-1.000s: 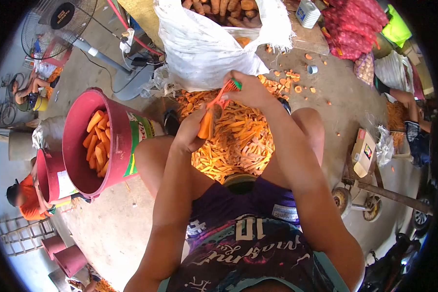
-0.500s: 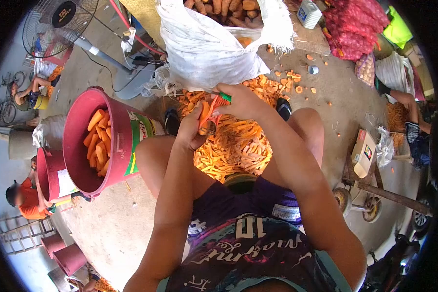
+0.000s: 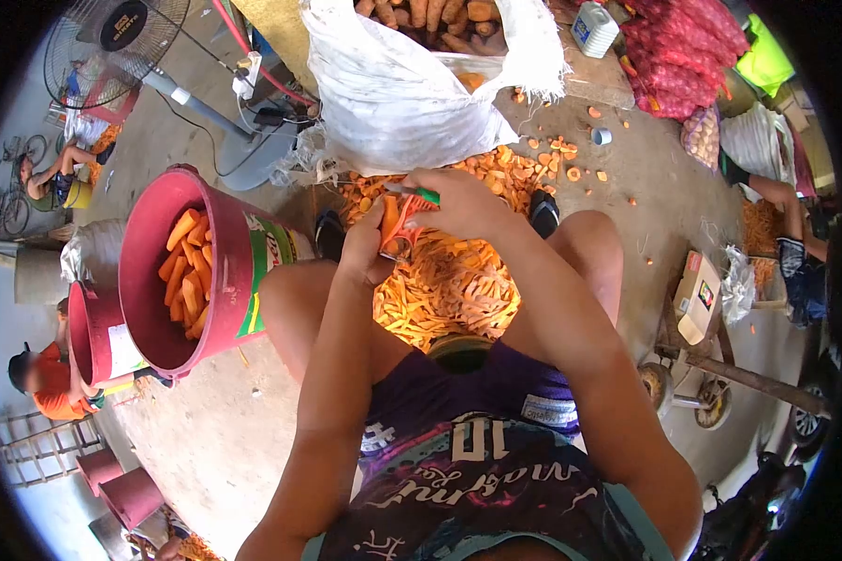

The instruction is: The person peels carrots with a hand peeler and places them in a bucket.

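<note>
My left hand (image 3: 367, 248) is closed around a carrot (image 3: 390, 217), partly peeled, with a darker lower end. In my right hand (image 3: 457, 201) is a red-orange peeler (image 3: 406, 222), lying against the carrot's side. The same hand also grips a knife (image 3: 428, 195) with a green handle, its short blade pointing left above the carrot. Below both hands, a heap of carrot peelings (image 3: 449, 290) lies between my legs. Cut carrot ends (image 3: 524, 168) are scattered on the floor beyond the hands.
A red bucket (image 3: 133, 271) of peeled carrots stands left. Ahead is a white sack (image 3: 384, 112) of unpeeled carrots. A fan (image 3: 112, 47), red net sacks (image 3: 678, 51) and a hand cart (image 3: 711, 351) are around. Other people sit at both sides, one in an orange shirt (image 3: 56, 397).
My right hand and the peeler have shifted slightly along the carrot, and the knife blade now shows more clearly. My left hand stays nearly in place.
</note>
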